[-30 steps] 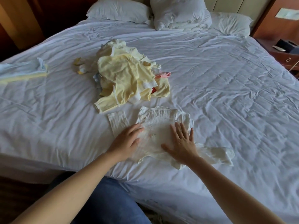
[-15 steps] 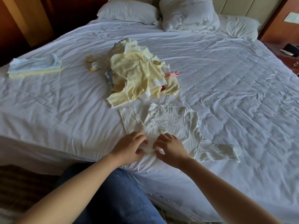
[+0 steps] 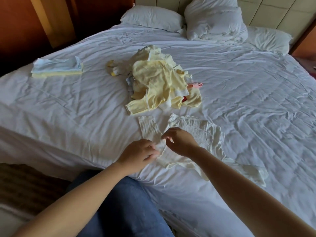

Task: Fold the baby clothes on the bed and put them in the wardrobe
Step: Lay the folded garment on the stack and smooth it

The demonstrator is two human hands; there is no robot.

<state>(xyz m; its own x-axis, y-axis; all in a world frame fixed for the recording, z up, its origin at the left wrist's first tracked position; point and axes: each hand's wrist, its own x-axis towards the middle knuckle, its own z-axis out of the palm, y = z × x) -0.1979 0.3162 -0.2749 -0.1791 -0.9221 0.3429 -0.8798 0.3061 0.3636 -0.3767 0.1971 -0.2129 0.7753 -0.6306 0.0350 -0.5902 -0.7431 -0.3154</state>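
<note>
Fold start: white ribbed baby garment (image 3: pixel 193 129) on bed (image 3: pixel 256 100), near edge.
L hand (image 3: pixel 138 154) fingers, flat 1 s ago, now pinch hem; R hand (image 3: pixel 181 142) fingers curled beside, grip unclear. Crumpled yellow clothes pile (image 3: pixel 159 82) pending.

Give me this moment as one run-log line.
step: folding white garment | left hand: pinches its fabric | right hand: curled over it, grip unclear | unfolded pile: just beyond | folded stack: far left
</note>
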